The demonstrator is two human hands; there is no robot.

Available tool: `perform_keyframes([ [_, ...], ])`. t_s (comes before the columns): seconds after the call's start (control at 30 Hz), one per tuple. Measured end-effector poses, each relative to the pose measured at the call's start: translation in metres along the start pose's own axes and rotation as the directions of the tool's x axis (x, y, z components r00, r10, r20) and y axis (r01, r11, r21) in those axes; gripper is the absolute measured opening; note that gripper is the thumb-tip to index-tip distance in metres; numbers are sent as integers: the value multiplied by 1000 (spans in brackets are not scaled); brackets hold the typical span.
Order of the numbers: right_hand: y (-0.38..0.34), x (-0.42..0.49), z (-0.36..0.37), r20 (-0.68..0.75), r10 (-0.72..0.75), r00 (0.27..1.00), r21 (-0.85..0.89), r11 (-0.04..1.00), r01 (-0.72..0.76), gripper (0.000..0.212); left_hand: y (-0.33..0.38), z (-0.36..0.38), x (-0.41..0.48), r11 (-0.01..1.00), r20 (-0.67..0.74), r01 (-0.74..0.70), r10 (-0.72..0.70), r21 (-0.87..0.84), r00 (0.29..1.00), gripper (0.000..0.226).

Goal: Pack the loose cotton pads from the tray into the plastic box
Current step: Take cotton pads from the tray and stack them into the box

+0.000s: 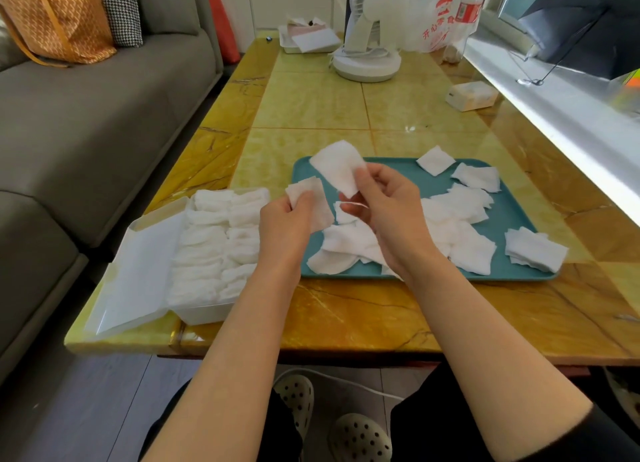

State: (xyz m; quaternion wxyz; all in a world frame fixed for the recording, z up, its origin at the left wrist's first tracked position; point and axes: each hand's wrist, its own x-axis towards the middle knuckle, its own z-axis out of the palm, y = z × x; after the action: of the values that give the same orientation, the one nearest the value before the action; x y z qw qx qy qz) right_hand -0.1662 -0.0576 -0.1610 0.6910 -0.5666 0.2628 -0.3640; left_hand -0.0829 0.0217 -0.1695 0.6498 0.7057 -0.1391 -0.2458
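1. Two bare hands are raised close together over the near-left part of the flat teal plastic tray [502, 226], which lies on the glossy yellow marbled counter [311, 105].
2. On the left hand [287, 219] the grip is closed: thumb on top and curled fingers beneath pinch a white square cotton pad [313, 202] by its near corner. I cannot tell whether it is one pad or a thin stack.
3. The right hand [381, 212] also has a tight grip. Its thumb and fingertips pinch a second white pad [337, 164] by the lower edge, so the pad stands up above the hand, clear of the tray.
4. Many loose white pads [460, 226] lie overlapping in a heap across the middle of the tray. A small stack sits at the near-right corner and overhangs the rim, and one pad lies across the far rim.
5. Just left of the tray stands the white rectangular plastic box [204, 314], its lid [138, 271] folded open to the left. Packed pads [214, 247] fill it in rows up to the rim.
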Motion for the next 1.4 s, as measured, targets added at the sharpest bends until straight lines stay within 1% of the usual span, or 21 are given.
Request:
perform_keyframes([
  [0.03, 1, -2, 2, 34, 41, 999, -7, 999, -40, 15, 1, 0, -1, 1000, 9, 9, -9, -20, 1000, 17],
  [0.1, 7, -3, 4, 52, 89, 995, -119, 989, -82, 17, 1, 1, -2, 998, 34, 22, -19, -66, 999, 15],
  [0.2, 15, -3, 6, 26, 46, 999, -334, 942, -35, 13, 0, 1, 0, 992, 47, 50, -45, -112, 998, 16],
  [0.27, 16, -4, 8, 20, 14, 1000, -384, 923, -5, 12, 0, 1, 3, 984, 46, 84, -77, -160, 996, 21],
  [0.33, 11, -5, 10, 31, 50, 998, -275, 961, -40, 14, -2, 1, 7, 974, 56, 105, -95, -199, 994, 27],
  [0.4, 3, -5, 11, 88, 115, 989, -48, 993, -111, 18, -3, 1, 9, 975, 78, 111, -98, -194, 992, 30],
  [0.43, 0, -4, 10, 125, 130, 984, 26, 991, -134, 19, -4, 1, 9, 974, 94, 110, -93, -196, 991, 31],
  [0.47, -1, -4, 9, 149, 138, 979, 35, 989, -145, 20, -4, 2, 9, 974, 108, 105, -85, -202, 990, 31],
  [0.53, -1, -4, 8, 159, 169, 973, -71, 985, -160, 20, -3, 3, 7, 972, 113, 96, -73, -216, 991, 31],
  [0.63, 5, -5, 8, 120, 199, 973, -240, 956, -166, 19, -4, 3, 9, 969, 105, 103, -82, -223, 991, 34],
  [0.8, 8, -4, 7, 98, 121, 988, -383, 921, -75, 16, -4, 4, 9, 965, 73, 129, -115, -228, 991, 40],
  [0.87, 10, -4, 6, 87, 69, 994, -460, 888, -21, 13, -3, 4, 7, 956, 111, 158, -134, -245, 985, 48],
  [0.93, 12, -4, 5, 76, 28, 997, -511, 859, 15, 10, -1, 3, 4, 948, 226, 175, -115, -267, 967, 55],
  [0.97, 12, -3, 4, 72, 22, 997, -522, 853, 19, 9, 0, 2, 1, 960, 279, 158, -89, -232, 956, 54],
  [1.03, 9, -2, 1, 76, 29, 997, -547, 837, 18, 9, 0, 2, -5, 992, 331, 56, -14, -116, 944, 38],
  [1.1, 9, 0, -3, 101, 23, 995, -575, 817, 39, 10, -3, 2, -5, 997, 293, -38, 56, -64, 954, 19],
  [1.13, 10, 1, -5, 106, 12, 994, -582, 812, 52, 10, -4, 2, -4, 996, 252, -53, 68, -67, 965, 18],
  [1.2, 16, 5, -12, 101, -41, 994, -662, 743, 98, 14, -5, 1, -1, 993, 177, -56, 75, -106, 981, 17],
  [1.27, 22, 10, -21, 170, -60, 984, -806, 566, 174, 21, -7, 0, 3, 993, 134, -71, 83, -89, 988, 18],
  [1.33, 27, 13, -28, 311, 45, 949, -854, 452, 259, 26, -10, -2, 6, 996, 120, -77, 83, -53, 989, 20],
  [1.4, 31, 13, -31, 400, 183, 898, -882, 345, 322, 31, -13, -4, 8, 996, 120, -76, 80, -36, 990, 22],
])
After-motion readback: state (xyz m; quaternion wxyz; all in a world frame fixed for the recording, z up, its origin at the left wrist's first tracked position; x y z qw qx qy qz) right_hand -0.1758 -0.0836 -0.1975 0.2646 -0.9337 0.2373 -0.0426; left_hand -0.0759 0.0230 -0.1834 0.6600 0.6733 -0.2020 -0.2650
